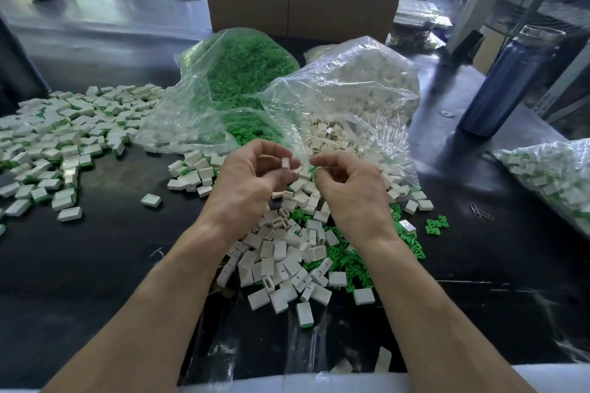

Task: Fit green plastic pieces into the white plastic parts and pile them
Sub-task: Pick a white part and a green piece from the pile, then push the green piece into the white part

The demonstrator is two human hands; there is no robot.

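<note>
Clear bags (344, 86) hold green pieces (245, 64), white parts (376, 96).

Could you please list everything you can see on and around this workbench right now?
white part: one, white, pinched in the left fingertips.
loose white parts: many, white, heaped on the table under the hands.
loose green pieces: many, green, scattered right of that heap.
finished pile: many, white with green edges, far left of the table.
green bag: one, clear, full of green pieces, back centre.
white bag: one, clear, holding white parts, right of the green bag.
third bag: one, clear, at the right edge.
bottle: one, blue, back right.
paper clips: at least two, metal, right of the heap.
cardboard box: one, brown, behind the bags.
table: one, black.
left hand: holds the white part.
right hand: fingers curled; contents unclear.
</note>
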